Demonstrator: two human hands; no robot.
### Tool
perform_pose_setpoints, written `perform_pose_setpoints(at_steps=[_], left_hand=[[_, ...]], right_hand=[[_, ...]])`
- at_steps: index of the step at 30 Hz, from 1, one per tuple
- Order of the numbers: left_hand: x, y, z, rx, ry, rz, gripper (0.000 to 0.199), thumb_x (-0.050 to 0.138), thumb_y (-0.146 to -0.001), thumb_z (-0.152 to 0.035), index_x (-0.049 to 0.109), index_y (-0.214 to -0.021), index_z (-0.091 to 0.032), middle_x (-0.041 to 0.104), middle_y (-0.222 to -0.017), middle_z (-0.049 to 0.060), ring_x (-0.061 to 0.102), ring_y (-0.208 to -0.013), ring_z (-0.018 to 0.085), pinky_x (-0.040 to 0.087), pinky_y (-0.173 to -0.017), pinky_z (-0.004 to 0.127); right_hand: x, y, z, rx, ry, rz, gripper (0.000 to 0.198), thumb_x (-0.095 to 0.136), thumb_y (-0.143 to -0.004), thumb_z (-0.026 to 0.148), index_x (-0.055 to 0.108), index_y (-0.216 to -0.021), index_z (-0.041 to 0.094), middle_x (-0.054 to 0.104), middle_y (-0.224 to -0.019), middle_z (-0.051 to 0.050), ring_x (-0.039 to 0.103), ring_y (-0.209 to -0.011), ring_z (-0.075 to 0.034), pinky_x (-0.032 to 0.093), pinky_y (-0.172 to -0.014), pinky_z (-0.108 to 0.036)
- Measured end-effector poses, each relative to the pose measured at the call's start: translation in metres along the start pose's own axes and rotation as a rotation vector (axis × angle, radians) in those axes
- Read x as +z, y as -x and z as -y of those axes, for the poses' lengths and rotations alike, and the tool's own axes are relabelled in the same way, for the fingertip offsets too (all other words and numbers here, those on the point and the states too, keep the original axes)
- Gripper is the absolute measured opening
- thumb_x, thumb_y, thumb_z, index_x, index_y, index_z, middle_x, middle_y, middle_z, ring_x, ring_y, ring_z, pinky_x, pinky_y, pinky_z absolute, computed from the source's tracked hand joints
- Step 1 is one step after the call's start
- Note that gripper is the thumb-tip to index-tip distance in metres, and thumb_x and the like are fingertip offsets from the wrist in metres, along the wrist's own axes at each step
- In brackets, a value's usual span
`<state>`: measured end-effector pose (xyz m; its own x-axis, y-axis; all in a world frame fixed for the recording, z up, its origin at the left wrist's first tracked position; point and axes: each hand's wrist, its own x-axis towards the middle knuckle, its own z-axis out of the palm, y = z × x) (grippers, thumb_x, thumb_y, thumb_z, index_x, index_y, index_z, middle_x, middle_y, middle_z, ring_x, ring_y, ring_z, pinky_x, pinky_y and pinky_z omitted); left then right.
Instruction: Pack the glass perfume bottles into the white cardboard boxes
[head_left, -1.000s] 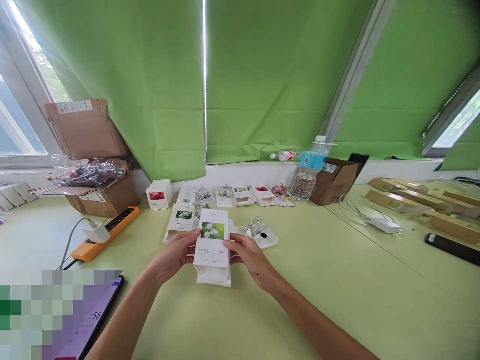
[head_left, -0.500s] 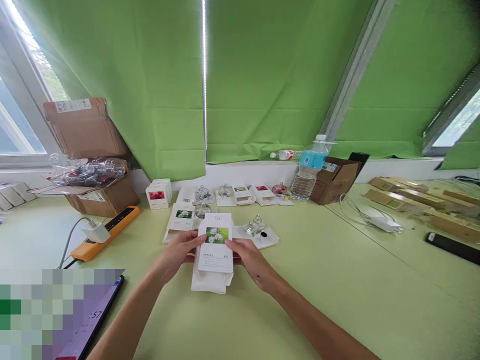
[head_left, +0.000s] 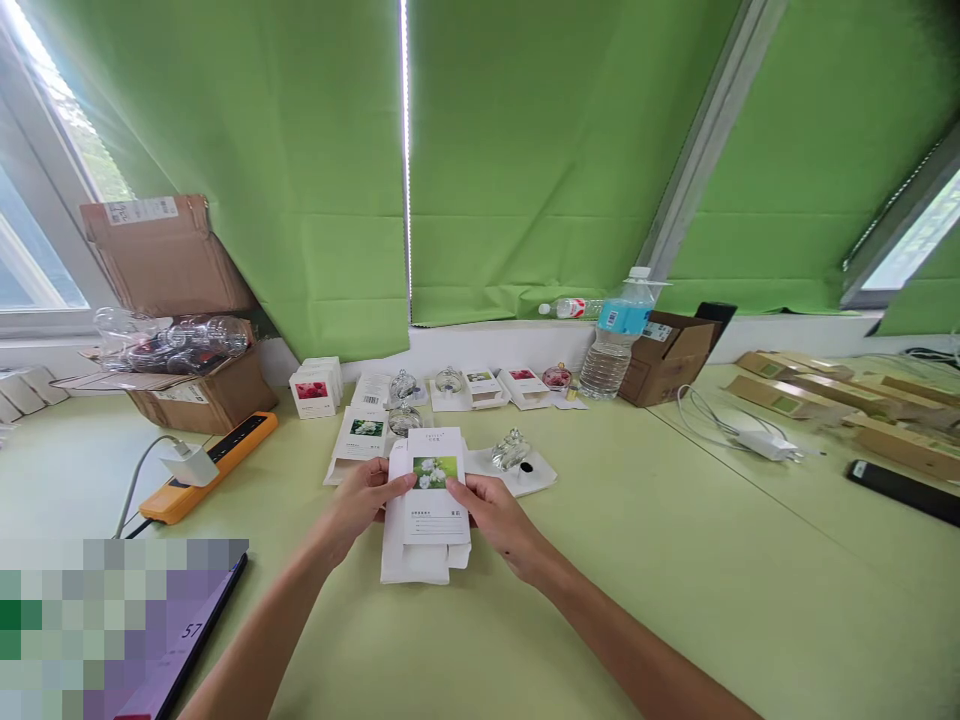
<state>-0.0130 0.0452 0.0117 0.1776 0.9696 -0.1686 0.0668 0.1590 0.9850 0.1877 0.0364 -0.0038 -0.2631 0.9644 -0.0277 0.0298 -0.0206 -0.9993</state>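
Between both hands is a white cardboard box (head_left: 435, 515) with a picture of white flowers, its lower end flaps unfolded toward me. My left hand (head_left: 365, 505) grips its left edge, thumb on the front beside the picture. My right hand (head_left: 495, 515) holds the right edge the same way; the other fingers are hidden behind. Just beyond, a clear glass ornament (head_left: 511, 450) rests on a white flat box piece (head_left: 544, 472) with a black round spot. A similar white flower box (head_left: 364, 436) lies to the left, near another glass ornament (head_left: 405, 419).
Several small flower-picture boxes (head_left: 314, 393) stand at the back. A large water bottle (head_left: 611, 345) and brown carton (head_left: 666, 365) are behind right. At left are an orange power strip (head_left: 244, 450), an open carton (head_left: 210, 390) and a tablet-like screen (head_left: 176, 640). A white charger (head_left: 769, 444) lies right.
The held box has turned slightly, so more of its left side shows beside the flower picture. Both hands keep their grip in nearly the same place.
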Motion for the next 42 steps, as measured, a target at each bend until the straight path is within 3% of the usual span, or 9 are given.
perform_pose_setpoints(at_steps=[7, 15, 26, 30, 38, 42], left_hand=[[0.001, 0.006, -0.009, 0.006, 0.114, 0.106, 0.046, 0.063, -0.077, -0.05, 0.063, -0.111, -0.02, 0.069, -0.105, 0.009, 0.065, -0.093, 0.024, 0.049, -0.075, 0.033], [0.001, 0.004, -0.004, 0.003, 0.12, 0.077, 0.054, 0.068, -0.073, -0.051, 0.061, -0.115, -0.02, 0.07, -0.105, 0.01, 0.065, -0.094, 0.026, 0.049, -0.078, 0.035], [0.004, 0.008, -0.012, 0.049, 0.229, 0.121, 0.044, 0.062, -0.08, -0.046, 0.061, -0.116, -0.022, 0.067, -0.112, 0.009, 0.063, -0.099, 0.025, 0.05, -0.072, 0.029], [0.005, 0.008, -0.012, 0.036, 0.28, 0.151, 0.043, 0.063, -0.08, -0.043, 0.059, -0.118, -0.023, 0.065, -0.115, 0.009, 0.062, -0.101, 0.025, 0.05, -0.07, 0.028], [0.009, 0.012, -0.012, 0.067, 0.258, 0.213, 0.046, 0.063, -0.081, -0.045, 0.058, -0.12, -0.023, 0.066, -0.114, 0.009, 0.06, -0.106, 0.024, 0.045, -0.089, 0.033], [0.011, 0.012, -0.009, 0.033, 0.265, 0.261, 0.05, 0.056, -0.084, -0.048, 0.052, -0.127, -0.022, 0.064, -0.115, 0.012, 0.063, -0.1, 0.024, 0.046, -0.087, 0.036]], right_hand=[[-0.002, 0.003, 0.009, -0.007, -0.12, 0.104, 0.048, 0.061, -0.078, 0.054, 0.066, -0.109, 0.017, 0.07, -0.1, -0.009, 0.065, -0.092, -0.025, 0.051, -0.075, -0.035], [-0.001, 0.003, 0.004, -0.002, -0.069, 0.101, 0.044, 0.06, -0.08, 0.052, 0.067, -0.106, 0.016, 0.07, -0.102, -0.009, 0.064, -0.092, -0.024, 0.05, -0.074, -0.033], [-0.004, -0.002, 0.003, -0.01, -0.079, 0.023, 0.046, 0.057, -0.08, 0.056, 0.067, -0.101, 0.016, 0.069, -0.091, -0.006, 0.063, -0.083, -0.022, 0.051, -0.073, -0.034], [-0.002, -0.001, 0.002, 0.003, -0.151, 0.034, 0.046, 0.058, -0.081, 0.054, 0.062, -0.113, 0.021, 0.069, -0.091, -0.005, 0.065, -0.079, -0.021, 0.054, -0.069, -0.035], [0.005, 0.003, 0.006, -0.011, -0.129, 0.122, 0.05, 0.057, -0.08, 0.054, 0.061, -0.119, 0.022, 0.069, -0.091, -0.006, 0.068, -0.073, -0.02, 0.056, -0.066, -0.035], [0.004, 0.004, 0.007, -0.016, -0.122, 0.142, 0.051, 0.057, -0.081, 0.054, 0.06, -0.122, 0.024, 0.069, -0.095, -0.006, 0.068, -0.073, -0.021, 0.056, -0.067, -0.037]])
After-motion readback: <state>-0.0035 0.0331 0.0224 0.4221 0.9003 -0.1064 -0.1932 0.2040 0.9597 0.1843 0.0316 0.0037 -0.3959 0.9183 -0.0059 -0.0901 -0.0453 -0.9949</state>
